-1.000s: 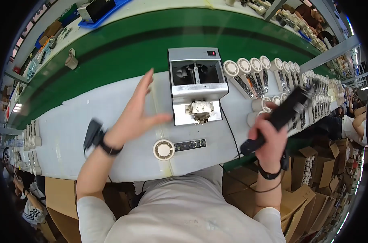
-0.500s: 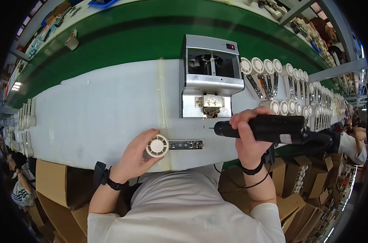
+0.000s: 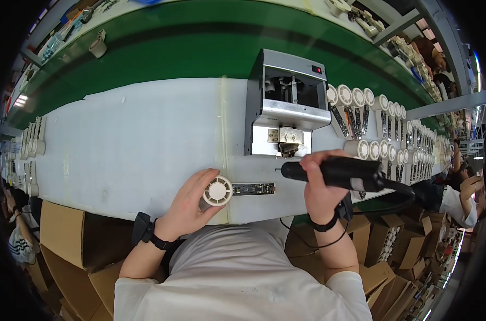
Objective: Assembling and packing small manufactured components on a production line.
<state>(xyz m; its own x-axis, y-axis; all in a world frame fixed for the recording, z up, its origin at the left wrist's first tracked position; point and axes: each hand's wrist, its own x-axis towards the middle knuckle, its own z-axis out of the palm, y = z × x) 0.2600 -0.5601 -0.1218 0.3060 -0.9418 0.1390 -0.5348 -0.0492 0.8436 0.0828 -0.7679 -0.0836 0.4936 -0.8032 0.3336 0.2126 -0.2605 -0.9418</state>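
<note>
My left hand [image 3: 190, 202] wraps around a small white round fan part [image 3: 217, 191] lying at the near edge of the white bench mat [image 3: 130, 139]. A narrow dark circuit strip [image 3: 253, 189] sticks out of the part to the right. My right hand [image 3: 320, 187] grips a black electric screwdriver [image 3: 334, 173] held level, its tip pointing left just above the strip's right end. A cable runs from the tool's rear to the right.
A grey metal machine [image 3: 287, 109] stands just beyond my hands. Rows of white round parts with strips [image 3: 385, 123] fill the bench to the right. A green conveyor belt [image 3: 189, 43] runs behind. Cardboard boxes [image 3: 61, 230] sit below the bench; another person's hand [image 3: 470, 187] shows at far right.
My left hand came down from the air onto the round fan part and now holds it. My right hand swung the screwdriver from upright to level, its tip near the strip.
</note>
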